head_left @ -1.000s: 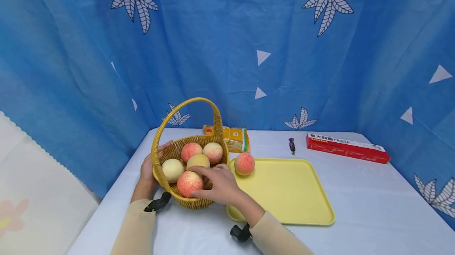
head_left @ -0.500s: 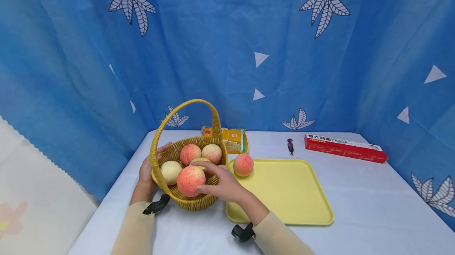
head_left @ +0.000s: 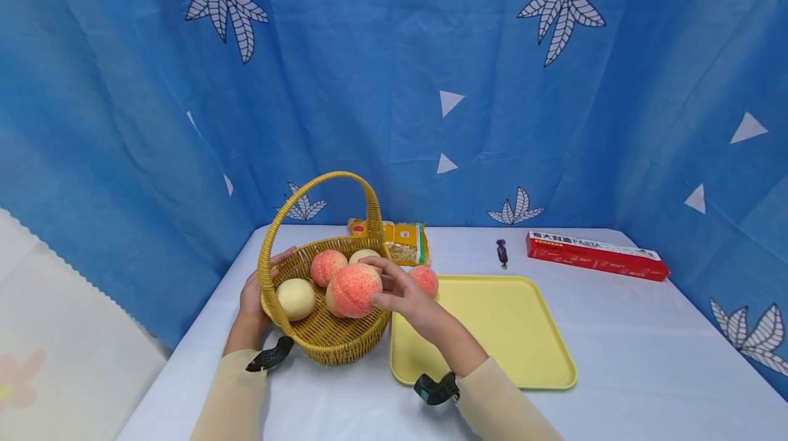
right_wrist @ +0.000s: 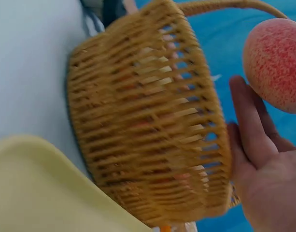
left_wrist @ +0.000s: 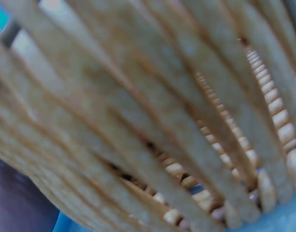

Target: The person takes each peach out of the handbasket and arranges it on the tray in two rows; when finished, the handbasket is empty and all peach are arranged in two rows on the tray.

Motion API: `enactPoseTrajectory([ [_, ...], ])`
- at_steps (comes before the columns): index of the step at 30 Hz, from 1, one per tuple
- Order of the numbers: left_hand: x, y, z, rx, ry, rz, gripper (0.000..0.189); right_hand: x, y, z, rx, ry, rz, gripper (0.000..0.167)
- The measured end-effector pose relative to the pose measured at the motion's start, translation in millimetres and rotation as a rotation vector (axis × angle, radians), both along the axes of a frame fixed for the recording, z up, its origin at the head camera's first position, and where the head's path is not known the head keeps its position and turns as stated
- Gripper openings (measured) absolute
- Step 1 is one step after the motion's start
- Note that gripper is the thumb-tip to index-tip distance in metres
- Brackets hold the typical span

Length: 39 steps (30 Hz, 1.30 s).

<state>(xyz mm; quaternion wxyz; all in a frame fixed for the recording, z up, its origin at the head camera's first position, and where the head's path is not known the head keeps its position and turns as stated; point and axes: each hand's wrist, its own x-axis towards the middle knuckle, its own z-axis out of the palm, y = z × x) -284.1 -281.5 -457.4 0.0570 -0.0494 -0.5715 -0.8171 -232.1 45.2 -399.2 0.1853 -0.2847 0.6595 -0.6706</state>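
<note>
A red-and-yellow peach (head_left: 355, 290) is held by my right hand (head_left: 403, 294) above the right part of the wicker basket (head_left: 335, 353). Thumb and fingers grip that peach from its right side. Inside the basket lie a pink peach (head_left: 328, 267), a pale peach (head_left: 296, 299) and another pale one (head_left: 364, 256) partly covered by my fingers. A further yellowish peach is mostly hidden behind the held one. My left hand (head_left: 251, 299) rests along the basket's outer left side, its visible fingers extended. Only the woven wall (left_wrist: 152, 111) fills the left wrist view.
A yellow tray (head_left: 498, 331) lies right of the basket, with a pink peach (head_left: 425, 279) at its far left corner. Behind stand a pasta bag (head_left: 406, 243), a purple wrapped candy (head_left: 502, 254) and a red pasta box (head_left: 597, 258). A blue curtain (head_left: 394, 85) closes the back.
My right hand has lifted the red-and-yellow peach from the basket's front and carried it right and farther back. My left hand stays at the basket's left side.
</note>
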Motion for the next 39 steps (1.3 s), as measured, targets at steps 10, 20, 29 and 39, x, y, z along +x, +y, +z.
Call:
enactPoseTrajectory([
  [10,3.8,2.7,3.9,0.011,0.009,-0.011,0.043,-11.6,21,6.4,-0.116,-0.019,0.013,0.065],
  [20,1.3,0.3,-6.0,-0.014,0.044,-0.01,0.044,-22.4,51,11.0,-0.089,0.022,-0.082,0.066],
  [29,1.0,0.7,-7.4,-0.011,0.038,-0.01,0.044,-31.2,76,5.1,-0.031,0.055,-0.155,0.066],
  [39,3.8,4.5,-2.4,-0.018,0.031,-0.004,0.045,-42.0,98,-3.4,0.101,0.058,-0.274,0.057],
])
